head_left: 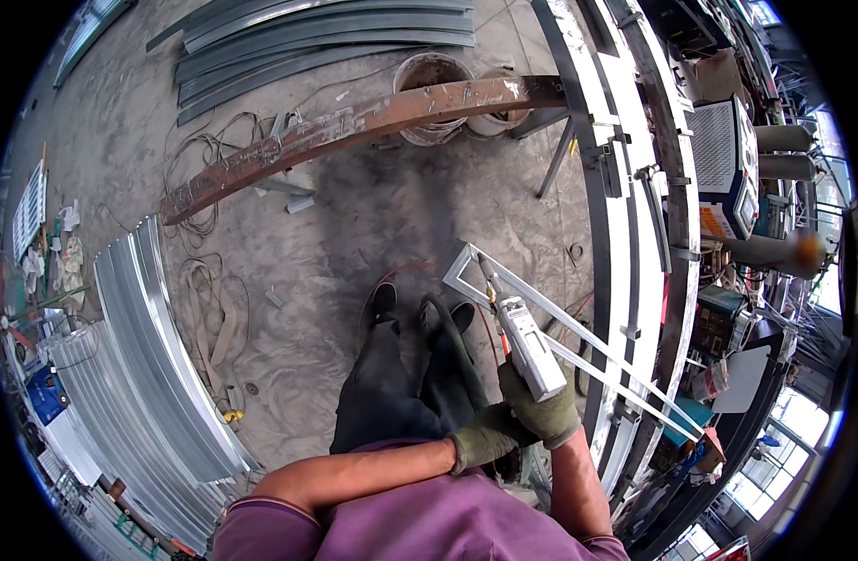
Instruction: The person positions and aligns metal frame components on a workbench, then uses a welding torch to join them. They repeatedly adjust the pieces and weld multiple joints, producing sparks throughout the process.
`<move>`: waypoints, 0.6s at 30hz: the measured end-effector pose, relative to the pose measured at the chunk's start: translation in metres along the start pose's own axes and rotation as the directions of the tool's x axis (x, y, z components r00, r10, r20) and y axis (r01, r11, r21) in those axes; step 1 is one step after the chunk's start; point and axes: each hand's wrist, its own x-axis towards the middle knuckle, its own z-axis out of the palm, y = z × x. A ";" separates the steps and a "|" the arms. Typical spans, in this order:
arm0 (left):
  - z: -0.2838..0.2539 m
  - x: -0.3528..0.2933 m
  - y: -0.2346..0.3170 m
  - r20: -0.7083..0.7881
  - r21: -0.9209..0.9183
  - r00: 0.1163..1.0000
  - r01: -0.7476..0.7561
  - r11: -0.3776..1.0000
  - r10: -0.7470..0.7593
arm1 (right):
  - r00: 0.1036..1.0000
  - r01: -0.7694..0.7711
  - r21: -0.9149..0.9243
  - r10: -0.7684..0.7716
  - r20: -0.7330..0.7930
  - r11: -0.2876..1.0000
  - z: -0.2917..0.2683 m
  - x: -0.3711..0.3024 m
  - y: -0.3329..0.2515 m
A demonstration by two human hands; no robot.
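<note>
My right hand (pixel 547 413), in a green work glove, is wrapped round a white handheld welding gun (pixel 530 351) with a slim brass-coloured nozzle. That nozzle points away from me, over the near-left end of a narrow silver metal frame (pixel 579 329). Whether the tip touches the metal cannot be made out. My left hand (pixel 485 436), gloved too, lies curled against the right hand and wrist from the left. Its fingertips are hidden, so what it grips does not show. A dark thick hose (pixel 455 351) runs beside my legs.
Long pale rails (pixel 625 252) form a bench on the right, with a white-and-blue machine (pixel 725 164) beyond. A rusty curved beam (pixel 354 122) crosses ahead, near buckets (pixel 435 70). Corrugated sheets (pixel 135 374) lie left; cables (pixel 200 154) and a strap (pixel 221 327) lie on the floor.
</note>
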 end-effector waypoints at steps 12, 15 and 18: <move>-0.016 -0.005 0.011 -0.012 -0.003 0.997 0.083 0.997 -0.083 | 0.996 0.077 -0.072 -0.080 -0.038 0.994 0.012 0.010 0.000; -0.019 -0.005 0.016 0.003 0.035 0.992 0.123 0.992 -0.124 | 0.998 0.049 -0.077 -0.051 -0.032 0.996 0.013 0.009 0.001; -0.020 -0.007 0.026 0.017 0.026 0.983 0.182 0.983 -0.182 | 0.998 0.043 -0.070 -0.046 -0.041 0.997 0.013 0.010 -0.001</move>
